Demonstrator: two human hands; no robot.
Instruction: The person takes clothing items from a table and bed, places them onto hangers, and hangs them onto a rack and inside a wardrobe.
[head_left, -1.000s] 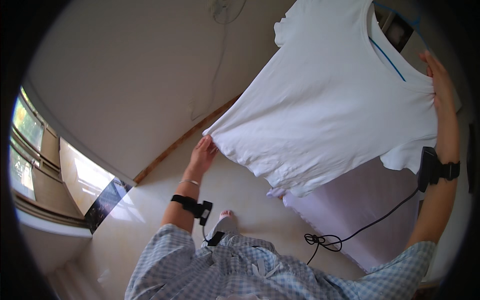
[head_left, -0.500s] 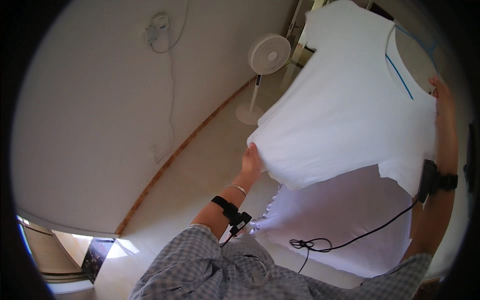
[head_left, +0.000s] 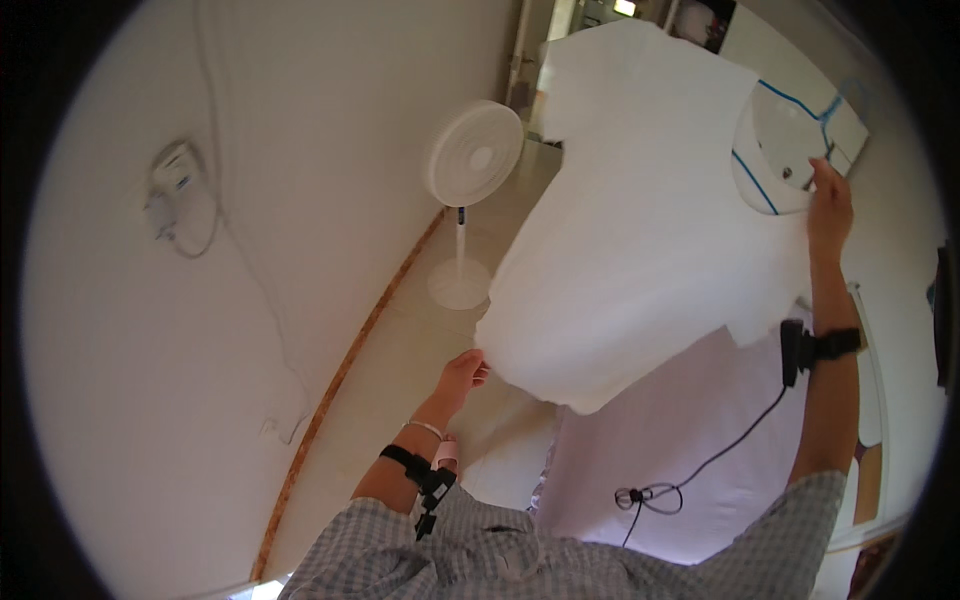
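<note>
A white T-shirt (head_left: 640,230) hangs spread out in front of me on a thin blue clothes hanger (head_left: 790,100), parts of which show through the neck opening. My left hand (head_left: 462,378) is closed, thumb and fingers pinching the hem at its lower left corner. Up by the neckline on the right, my right hand (head_left: 830,215) closes around the hanger's arm next to the shirt's shoulder; its exact grip is partly hidden. Each forearm wears a black strap with a small black device.
Beyond the shirt a white pedestal fan (head_left: 475,155) stands on the tiled floor near the wall. A pale lilac cloth-covered surface (head_left: 640,440) lies below the shirt. A looped black cable (head_left: 650,497) runs from my right forearm. A plugged-in adapter (head_left: 172,190) sits on the left wall.
The view has turned right. Both hands and the T-shirt have shifted left in the picture, with the left hand lower. More of the hanger shows in the neck opening.
</note>
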